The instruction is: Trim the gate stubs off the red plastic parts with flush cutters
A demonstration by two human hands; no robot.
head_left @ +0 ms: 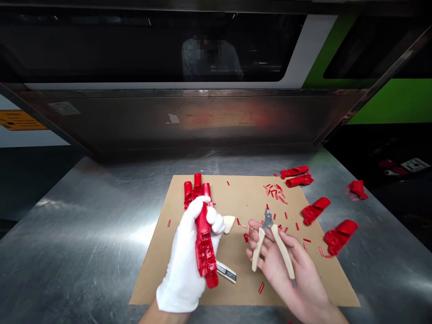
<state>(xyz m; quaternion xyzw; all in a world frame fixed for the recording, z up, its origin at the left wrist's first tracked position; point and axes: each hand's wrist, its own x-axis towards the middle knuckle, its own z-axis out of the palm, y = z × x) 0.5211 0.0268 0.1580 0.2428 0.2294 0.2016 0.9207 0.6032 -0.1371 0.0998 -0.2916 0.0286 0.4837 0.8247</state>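
The gloved left hand (187,256) has its fingers wrapped tight around a red part (203,234), long way pointing away from the person. Just to its right, the bare right hand (286,265) holds open cutters (270,240), tips pointing away

In my left hand (189,261), which wears a white glove, I hold a long red plastic part (203,234). It stands almost upright, a little tilted, with three round tube ends at the top and a ribbed body below. My bare right hand (286,265) holds small cutting pliers (272,243) with beige handles. The metal nose points up and away from me; the handles are spread apart, so the jaws seem a little open, but I cannot see this clearly.
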